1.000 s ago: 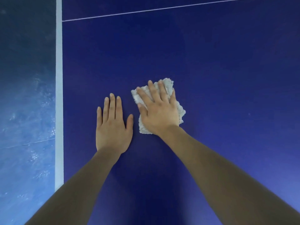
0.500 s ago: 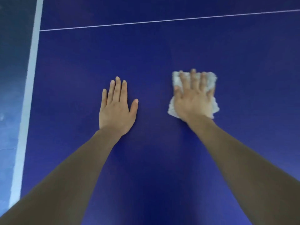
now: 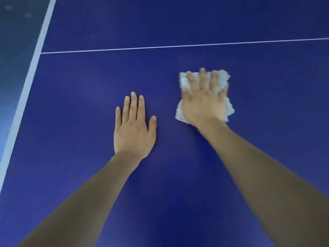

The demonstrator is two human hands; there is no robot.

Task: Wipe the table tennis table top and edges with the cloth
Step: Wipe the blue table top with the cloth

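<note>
Over the last second the right hand [image 3: 204, 102] had slid the cloth [image 3: 222, 78] away from the left hand [image 3: 133, 129], from just beside its thumb out to the person's right; a clear strip of bare blue counter [image 3: 80, 104] now lay between them, and the blur over the right hand suggested the stroke was still running. That meant one more swath of the top had been covered, though the wiping looked far from finished: the white border [image 3: 28, 82] at the left edge and the surface beyond the thin white line [image 3: 178, 46] showed no sign either way of having been wiped. The right grip was spread flat, fingers [image 3: 202, 77] straight and fanned, pressing down on the cloth rather than pinching it. The left grip was likewise spread, palm down on the counter, holding nothing and probably bracing the body. The cloth lay flat under the right palm, a folded, roughly rectangular pad, short of the thin white line. Its long axis ran away from the person, nearly in line with the fingers, its far end pointing toward that line and its near end tucked under the wrist.
</note>
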